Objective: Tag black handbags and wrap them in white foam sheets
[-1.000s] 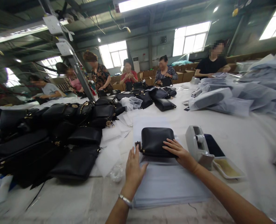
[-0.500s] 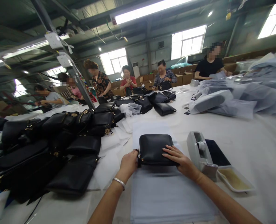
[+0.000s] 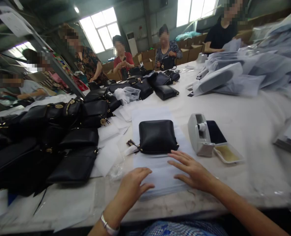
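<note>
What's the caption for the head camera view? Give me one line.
Open left hand and right hand before a black bag on pale sheets, tape dispenser to its right.

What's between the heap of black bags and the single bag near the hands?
In the head view, white sheets lie beside the heap, then a dark tag and something small and white by the single bag.

Single head-worn view, looking forward and down across the counter [image 3: 234,121]. Near edge of counter low in frame, close to lens; both hands [image 3: 133,185] lower centre. Far windows [image 3: 99,29] along top, tilted. No second view to share.
</note>
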`<state>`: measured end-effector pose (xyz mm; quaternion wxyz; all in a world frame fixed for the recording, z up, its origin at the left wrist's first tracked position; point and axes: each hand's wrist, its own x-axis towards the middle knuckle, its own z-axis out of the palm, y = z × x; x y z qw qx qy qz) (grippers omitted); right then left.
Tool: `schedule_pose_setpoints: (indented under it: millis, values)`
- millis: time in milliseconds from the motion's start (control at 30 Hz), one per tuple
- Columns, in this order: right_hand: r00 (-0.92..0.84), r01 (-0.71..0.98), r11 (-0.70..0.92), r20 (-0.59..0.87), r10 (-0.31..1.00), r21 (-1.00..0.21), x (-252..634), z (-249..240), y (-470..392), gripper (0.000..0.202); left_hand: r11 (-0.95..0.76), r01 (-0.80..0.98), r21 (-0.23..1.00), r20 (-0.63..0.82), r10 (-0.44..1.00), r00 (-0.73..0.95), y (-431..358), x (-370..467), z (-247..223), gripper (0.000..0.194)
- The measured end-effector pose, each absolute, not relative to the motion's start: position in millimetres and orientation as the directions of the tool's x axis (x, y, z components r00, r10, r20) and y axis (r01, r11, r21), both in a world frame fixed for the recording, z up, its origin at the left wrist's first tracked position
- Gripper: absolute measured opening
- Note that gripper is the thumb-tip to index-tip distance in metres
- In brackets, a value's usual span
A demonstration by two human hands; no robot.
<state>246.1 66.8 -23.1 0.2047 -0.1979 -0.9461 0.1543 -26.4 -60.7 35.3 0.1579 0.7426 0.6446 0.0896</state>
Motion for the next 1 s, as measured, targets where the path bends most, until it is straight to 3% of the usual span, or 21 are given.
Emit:
schedule_pose_setpoints:
  millis: [100, 200, 333, 567, 1000]
  values:
    - [-0.900, 0.292, 0.845, 0.170, 0.401, -0.448, 264.9, -31.9, 44.5, 0.063, -0.163, 0.919, 0.360, -0.077, 0.976, 0.204, -86.0, -17.9, -2.1, 0.062]
    - [-0.902, 0.303, 0.835, 0.145, 0.407, -0.459, 270.0, -45.7, 39.0, 0.058, -0.186, 0.931, 0.313, -0.028, 0.978, 0.205, -93.2, -19.0, -22.7, 0.050]
    - [-0.911, 0.301, 0.892, 0.174, 0.373, -0.336, 262.8, -58.5, 40.8, 0.051, -0.263, 0.931, 0.254, -0.006, 0.962, 0.274, -90.9, -22.3, -25.6, 0.034]
    - [-0.950, 0.260, 0.961, 0.156, 0.272, -0.091, 251.7, -57.7, 36.8, 0.035, -0.295, 0.927, 0.231, -0.018, 0.951, 0.308, -89.1, -22.6, -22.7, 0.034]
    - [-0.911, 0.363, 0.932, 0.203, 0.360, -0.025, 257.8, -24.2, 5.1, 0.035, -0.226, 0.940, 0.255, 0.010, 0.973, 0.231, -104.0, -20.2, -1.1, 0.036]
